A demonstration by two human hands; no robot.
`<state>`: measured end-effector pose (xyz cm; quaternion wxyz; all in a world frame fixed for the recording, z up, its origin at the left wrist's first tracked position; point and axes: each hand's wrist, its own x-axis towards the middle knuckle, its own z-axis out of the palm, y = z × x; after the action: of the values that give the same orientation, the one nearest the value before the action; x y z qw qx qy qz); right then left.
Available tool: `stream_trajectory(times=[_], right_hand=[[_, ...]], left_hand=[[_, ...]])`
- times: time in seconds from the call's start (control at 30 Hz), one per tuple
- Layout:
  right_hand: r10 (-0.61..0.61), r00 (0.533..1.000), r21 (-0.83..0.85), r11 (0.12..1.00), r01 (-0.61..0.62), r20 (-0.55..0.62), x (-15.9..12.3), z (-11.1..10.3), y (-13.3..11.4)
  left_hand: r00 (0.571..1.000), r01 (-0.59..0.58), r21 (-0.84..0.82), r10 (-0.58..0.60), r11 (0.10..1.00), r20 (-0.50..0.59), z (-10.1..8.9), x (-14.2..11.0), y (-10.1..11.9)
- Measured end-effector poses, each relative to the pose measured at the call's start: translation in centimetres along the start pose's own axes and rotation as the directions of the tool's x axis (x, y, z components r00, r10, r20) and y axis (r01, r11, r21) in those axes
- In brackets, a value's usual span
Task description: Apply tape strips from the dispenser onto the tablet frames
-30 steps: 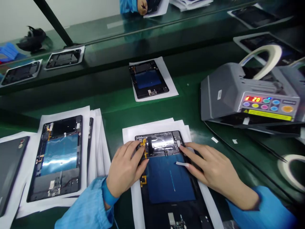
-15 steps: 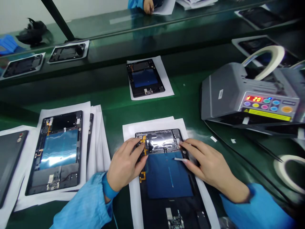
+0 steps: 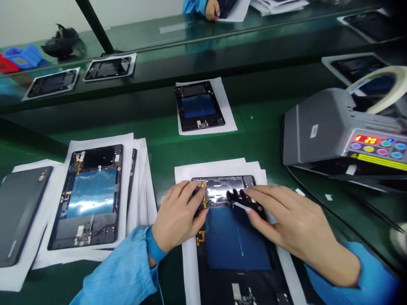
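An opened tablet housing (image 3: 227, 237) is laid on a sheaf of white paper (image 3: 219, 169) at lower centre, its blue inner panel (image 3: 238, 243) exposed and a silver foil area (image 3: 219, 190) showing at the upper end. An orange flex cable (image 3: 204, 195) is seen there under the fingertips of the left hand (image 3: 178, 216), which is curved closely over the housing's upper left corner. A small black part (image 3: 238, 196) is pinched narrowly by the fingers of the right hand (image 3: 295, 216), just above a white tape strip (image 3: 241, 206). A grey tape dispenser (image 3: 340, 131) with a lit red display is placed at right, on the green workbench (image 3: 254, 135). A second opened housing (image 3: 90, 199) is laid on stacked paper (image 3: 140, 199) at left, and a third housing (image 3: 199, 106) is set farther up at centre. A co-worker's hand (image 3: 212, 9) is seen at the top edge.
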<state>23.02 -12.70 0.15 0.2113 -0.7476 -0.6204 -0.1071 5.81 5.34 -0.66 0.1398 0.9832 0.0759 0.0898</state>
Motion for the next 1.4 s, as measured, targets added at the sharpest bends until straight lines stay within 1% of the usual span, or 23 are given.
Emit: stream_trajectory(times=[0.07,0.17,0.27,0.37,0.9,1.07,1.2,1.3,1.4], right_hand=[[-0.040,0.999,-0.001,0.999,0.040,-0.023,2.2,0.7,-1.1],[-0.063,0.998,-0.020,0.998,0.063,-0.027,4.8,2.8,-2.2],[-0.058,0.998,-0.044,0.997,0.057,-0.027,5.8,4.7,-2.4],[-0.062,0.998,-0.050,0.997,0.060,-0.030,5.7,5.4,-2.2],[-0.099,0.995,-0.041,0.994,0.099,0.007,5.6,5.4,-2.1],[-0.137,0.989,-0.052,0.989,0.141,0.059,5.6,5.4,-2.1],[-0.142,0.986,-0.036,0.989,0.145,0.083,5.7,5.3,-2.0],[-0.165,0.980,-0.059,0.983,0.172,0.109,5.8,4.9,-2.2],[-0.185,0.967,-0.112,0.972,0.206,0.173,5.9,4.5,-2.8]], left_hand=[[1.000,0.011,-0.013,-0.011,1.000,0.007,0.1,0.0,0.0],[1.000,0.026,-0.031,-0.026,0.999,-0.008,0.3,-0.1,-0.1],[0.999,0.028,-0.045,-0.029,0.999,-0.023,0.4,-0.3,-0.1],[0.999,0.032,-0.063,-0.034,0.997,-0.026,0.5,-0.3,-0.1],[0.998,0.043,-0.085,-0.047,0.995,-0.048,0.6,-0.2,0.0],[0.996,0.034,-0.097,-0.042,0.995,-0.076,0.8,-0.2,0.0],[0.993,0.033,-0.111,-0.045,0.993,-0.112,1.1,-0.3,0.0],[0.993,0.039,-0.113,-0.051,0.993,-0.108,1.2,-0.3,0.0],[0.994,0.046,-0.121,-0.057,0.992,-0.092,1.2,-0.2,0.0]])
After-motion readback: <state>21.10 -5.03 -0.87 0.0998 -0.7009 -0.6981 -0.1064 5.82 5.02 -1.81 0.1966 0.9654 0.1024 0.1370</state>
